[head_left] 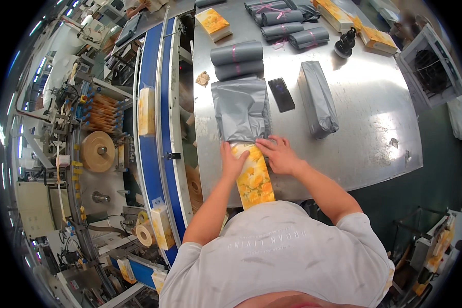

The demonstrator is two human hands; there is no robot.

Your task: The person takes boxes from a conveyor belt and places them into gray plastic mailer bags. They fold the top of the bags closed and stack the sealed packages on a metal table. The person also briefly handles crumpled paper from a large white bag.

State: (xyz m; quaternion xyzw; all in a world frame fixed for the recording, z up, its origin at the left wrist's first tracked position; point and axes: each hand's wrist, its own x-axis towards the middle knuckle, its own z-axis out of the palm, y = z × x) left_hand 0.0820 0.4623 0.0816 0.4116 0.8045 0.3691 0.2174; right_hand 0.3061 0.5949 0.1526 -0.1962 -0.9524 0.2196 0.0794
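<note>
A yellow flower-printed pack [256, 179], long and box-shaped, lies partly inside the mouth of a grey plastic bag [238, 110] at the table's near edge. Its near end sticks out toward my body. My left hand [234, 160] grips the bag's left mouth edge, its thumb lying across the pack. On the other side, my right hand [280, 155] holds the right mouth corner, with some fingers stretched along the bag. Right of the bag rest a dark phone [282, 95] and a filled grey bag [317, 100].
Rolled grey bags [237, 53] lie beyond the bag; several tied rolls [282, 31] sit farther back. A black gourd-shaped object [345, 43] stands near more floral packs [378, 40]. Left of the metal table [369, 128], a blue conveyor [150, 66] carries packs. A fan [427, 64] stands right.
</note>
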